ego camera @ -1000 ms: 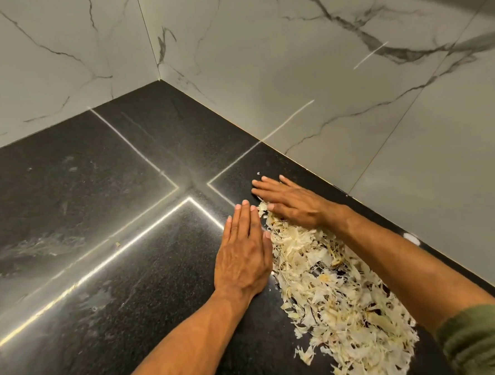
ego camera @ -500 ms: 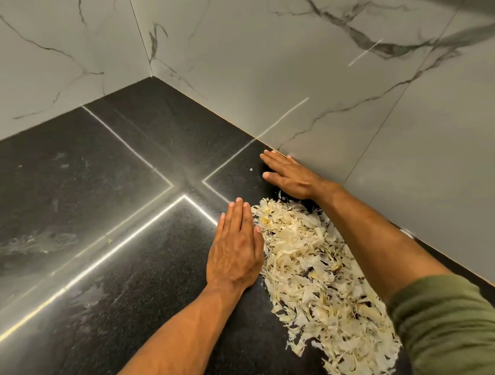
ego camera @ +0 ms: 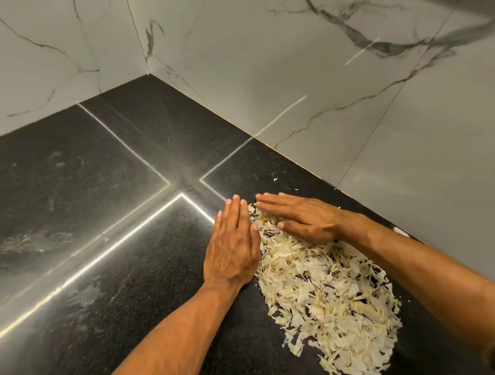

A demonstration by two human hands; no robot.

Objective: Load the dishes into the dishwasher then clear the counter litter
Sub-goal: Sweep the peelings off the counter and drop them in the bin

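Right hand (ego camera: 306, 221) has slid flat, fingers straight, onto papery peelings (ego camera: 328, 292) beside flat left hand (ego camera: 232, 246).

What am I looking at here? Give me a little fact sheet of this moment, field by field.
setting: corner of a black stone counter against marble-look wall tiles
litter: pile of pale, dry vegetable peelings on the counter
left hand: flat, fingers straight, at the pile's left edge
right hand: flat, fingers straight, resting on the pile's far end
strays: a few small scraps lie beyond the pile, towards the wall
dishes: none in view
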